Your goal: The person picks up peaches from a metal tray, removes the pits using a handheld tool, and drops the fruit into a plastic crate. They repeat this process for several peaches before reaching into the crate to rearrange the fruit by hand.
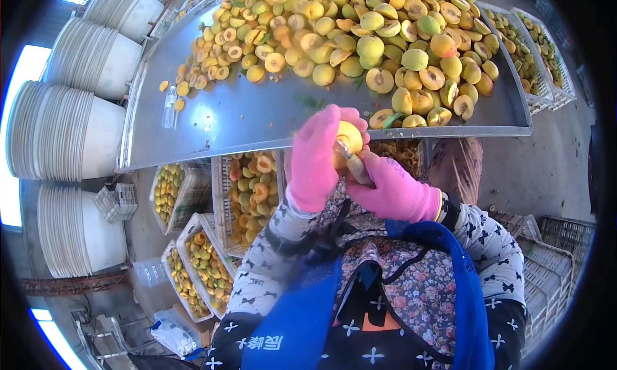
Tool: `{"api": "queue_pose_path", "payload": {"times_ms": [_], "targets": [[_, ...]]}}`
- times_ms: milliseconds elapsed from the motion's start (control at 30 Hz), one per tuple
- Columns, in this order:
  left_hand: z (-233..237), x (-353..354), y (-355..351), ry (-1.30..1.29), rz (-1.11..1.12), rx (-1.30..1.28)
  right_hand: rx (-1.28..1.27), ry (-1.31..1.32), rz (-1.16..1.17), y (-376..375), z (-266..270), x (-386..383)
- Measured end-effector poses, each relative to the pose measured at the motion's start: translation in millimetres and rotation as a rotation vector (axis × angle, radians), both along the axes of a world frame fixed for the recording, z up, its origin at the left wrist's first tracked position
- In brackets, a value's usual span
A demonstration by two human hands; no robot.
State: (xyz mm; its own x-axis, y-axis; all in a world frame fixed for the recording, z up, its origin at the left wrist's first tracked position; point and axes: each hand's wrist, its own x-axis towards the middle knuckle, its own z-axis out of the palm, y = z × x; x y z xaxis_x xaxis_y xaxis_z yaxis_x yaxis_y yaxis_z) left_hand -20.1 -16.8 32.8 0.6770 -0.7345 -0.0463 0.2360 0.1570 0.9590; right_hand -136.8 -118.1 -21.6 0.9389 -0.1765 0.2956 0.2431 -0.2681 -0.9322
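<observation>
Stretching across the top is a big shiny metal table [218,123], and it is the biggest thing in the room. Tall stacks of white tubs [64,132] stand along its left side, one stack after another. A huge heap of yellow fruit [360,36] lies on the table, some whole and some cut in half with the pit hole showing. Under the table edge and down on the floor sit crates of cut fruit [250,190], and more full crates [536,58] stand past the far right end. The person wears a blue apron [302,318] over a flowery top, with black and white sleeves. Both hands are in pink gloves and are held up close together, just in front of the table edge. The left hand [313,161] has its fingers curled around one yellow fruit [350,135] and holds it up. The right hand [395,193] touches that fruit from below, with its fingers closed tight on a small knife [342,150]. The thin blade rests against the fruit. A small clear bottle [169,106] lies on the bare left part of the table.
</observation>
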Motion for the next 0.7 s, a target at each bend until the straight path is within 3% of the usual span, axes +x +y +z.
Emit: {"api": "queue_pose_path", "payload": {"times_ms": [100, 200, 300, 400, 500, 633, 700], "targets": [[3.8, -10.7, -1.9, 0.116, 0.181, 0.009, 0.705, 0.566, 0.340, -8.4, 35.1, -3.0], [-4.7, -9.6, -2.2, 0.051, 0.129, -0.004, 0.898, 0.556, 0.438, -14.6, 40.7, -6.0], [-21.8, 0.2, -1.8, -0.077, 0.063, 0.032, 0.932, 0.631, 0.519, -24.7, 34.6, -8.9], [-40.1, -2.9, -5.8, -0.494, 0.212, 0.242, 0.650, 0.615, 0.296, -14.5, 23.5, -7.3], [-31.9, -2.7, -12.1, 0.120, 0.117, 0.073, 0.404, 0.560, 0.194, -14.7, 22.8, -4.2], [-20.7, -4.1, -11.1, 0.200, 0.038, 0.152, 0.701, 0.651, 0.443, -29.2, 23.8, -8.9], [-32.3, -3.2, -14.1, 0.004, 0.083, 0.170, 0.801, 0.664, 0.488, -31.8, 20.0, -10.0]]}}
